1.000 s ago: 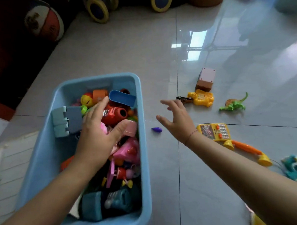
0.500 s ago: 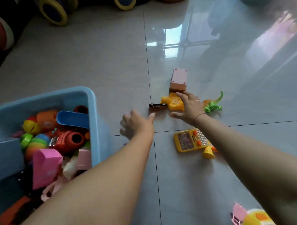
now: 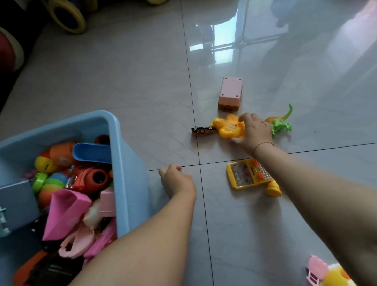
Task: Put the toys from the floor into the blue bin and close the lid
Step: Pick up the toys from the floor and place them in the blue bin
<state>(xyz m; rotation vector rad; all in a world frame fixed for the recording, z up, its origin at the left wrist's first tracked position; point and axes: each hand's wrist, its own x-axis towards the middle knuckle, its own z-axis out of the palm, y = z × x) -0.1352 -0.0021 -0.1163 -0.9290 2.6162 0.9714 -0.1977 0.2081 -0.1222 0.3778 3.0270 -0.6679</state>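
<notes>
Blue bin (image 3: 131, 183): pale blue plastic with rounded corners, open on top, standing on the floor (image 3: 121, 80) at lower left. It is heaped with mixed toys, among them a blue scoop shape, a red-orange piece with a round black opening, pink pieces and a grey block.

Yellow animal toy (image 3: 226, 129): flat, bright yellow, with a small keypad on its face. It lies on the tiles ahead and right of the bin, under the right hand.

Toy car (image 3: 202, 130): small and dark, touching the yellow toy's left end.

Pink box (image 3: 230, 94): just beyond the yellow toy, apart from it.

Green dinosaur (image 3: 280, 125): partly behind the right hand, tail pointing up.

Yellow handheld game (image 3: 246, 175): near the right forearm, which hides its right side; an orange-yellow piece lies at its lower right corner.

Yellow and pink toy (image 3: 336, 281): cut off by the lower right corner.

Right hand (image 3: 254, 132): arm stretched forward, fingers curled over the yellow animal toy's far edge, thumb at its near edge, gripping it. Ring on one finger, thin thread at the wrist.

Left hand (image 3: 178, 181): knuckles up, fingers curled down to the floor just beside the bin's right wall. Whether it holds anything cannot be told.

Writing: print on the handheld game's face is too small to read.
</notes>
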